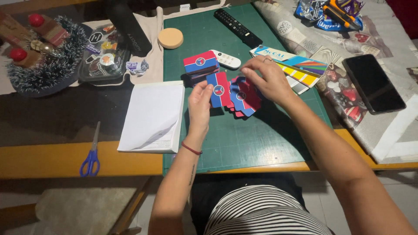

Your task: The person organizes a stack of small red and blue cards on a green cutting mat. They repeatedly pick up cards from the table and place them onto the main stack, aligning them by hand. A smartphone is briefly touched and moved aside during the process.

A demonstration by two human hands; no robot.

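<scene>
Sitting at a wooden bench [52,159], I work over a green cutting mat [244,139]. My left hand [199,104] pinches one red-and-blue card [218,90] upright in its fingers, and my right hand [266,78] has its fingers curled down on the fanned cards [244,98] mid-mat. A card stack [200,63] lies just beyond. Left of the mat sit a white notepad [152,117] and blue scissors [90,156]; to the far right, a phone [373,83] rests on a patterned cloth [392,48]. Pale floor shows below.
</scene>
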